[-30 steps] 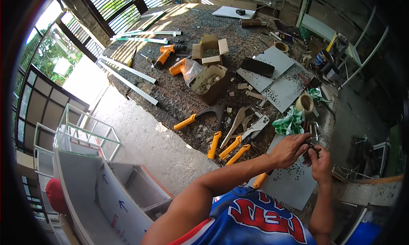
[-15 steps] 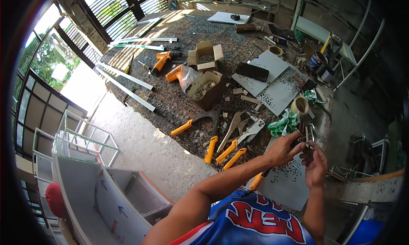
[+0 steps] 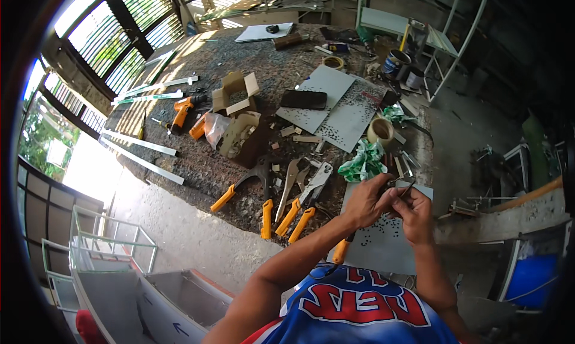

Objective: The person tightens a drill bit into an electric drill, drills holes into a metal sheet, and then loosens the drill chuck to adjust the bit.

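My left hand (image 3: 366, 204) and my right hand (image 3: 414, 214) meet above a pale grey sheet (image 3: 392, 257) scattered with small dark bits. Both are closed, fingertips pinched together. A thin, dark, pointed piece (image 3: 408, 189) sticks up from my right fingers; its kind is unclear. What my left fingers grip is hidden behind them. Beyond the hands lies a crumpled green-and-white plastic bag (image 3: 363, 162), with a tape roll (image 3: 381, 132) behind it. An orange tool handle (image 3: 341, 252) rests under my left forearm.
Orange-handled cutting tools (image 3: 267, 219) and locking pliers (image 3: 288, 182) lie left of my hands. Farther off are an open carton (image 3: 244, 143), a cordless drill (image 3: 182, 113), a black phone (image 3: 303, 99) on grey sheets, and white metal strips (image 3: 144, 159). Cabinets (image 3: 114, 296) stand at lower left.
The view has swung to the right, so the bench appears farther left. My hands have drawn closer together, and the fingers now overlap around the small piece.
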`<state>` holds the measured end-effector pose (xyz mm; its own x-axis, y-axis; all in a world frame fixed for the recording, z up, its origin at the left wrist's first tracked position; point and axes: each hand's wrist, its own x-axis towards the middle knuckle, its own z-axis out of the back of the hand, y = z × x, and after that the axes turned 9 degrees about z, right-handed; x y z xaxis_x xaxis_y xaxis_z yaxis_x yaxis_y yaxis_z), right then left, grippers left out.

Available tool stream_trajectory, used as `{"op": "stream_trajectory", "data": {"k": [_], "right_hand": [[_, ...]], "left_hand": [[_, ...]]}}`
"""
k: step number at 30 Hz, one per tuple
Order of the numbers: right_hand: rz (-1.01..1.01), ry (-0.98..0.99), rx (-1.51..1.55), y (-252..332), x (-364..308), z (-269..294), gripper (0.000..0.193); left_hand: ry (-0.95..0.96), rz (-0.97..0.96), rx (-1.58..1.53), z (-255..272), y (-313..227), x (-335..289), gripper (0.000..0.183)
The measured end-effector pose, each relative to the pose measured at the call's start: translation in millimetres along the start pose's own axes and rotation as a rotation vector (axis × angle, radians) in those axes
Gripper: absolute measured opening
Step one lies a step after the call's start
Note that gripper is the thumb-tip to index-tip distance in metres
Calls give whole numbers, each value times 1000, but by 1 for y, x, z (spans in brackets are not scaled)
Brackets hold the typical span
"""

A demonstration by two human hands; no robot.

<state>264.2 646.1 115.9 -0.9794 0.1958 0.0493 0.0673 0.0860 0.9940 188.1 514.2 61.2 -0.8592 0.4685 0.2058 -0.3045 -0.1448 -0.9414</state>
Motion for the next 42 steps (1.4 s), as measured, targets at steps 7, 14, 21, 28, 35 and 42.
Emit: {"op": "stream_trajectory", "data": {"k": [7,14,21,28,35,42], "right_hand": [[-49,-124,179,-12,-13,8,19],[-70,-81,259,-11,-4,12,19],[-90,-117,282,-8,-6,15,15],[-265,-50,391,-10,6,29,14],[-239,-51,293,-7,5,12,15],[-247,-80,356,-6,5,13,16]], "left_hand": [[156,148,-358,8,16,-1,37],[85,-75,-58,13,3,5,33],[9,-49,-25,9,7,2,41],[4,-16,-62,9,13,2,43],[79,-41,-175,21,5,3,36],[109,-1,-324,17,26,4,41]]}}
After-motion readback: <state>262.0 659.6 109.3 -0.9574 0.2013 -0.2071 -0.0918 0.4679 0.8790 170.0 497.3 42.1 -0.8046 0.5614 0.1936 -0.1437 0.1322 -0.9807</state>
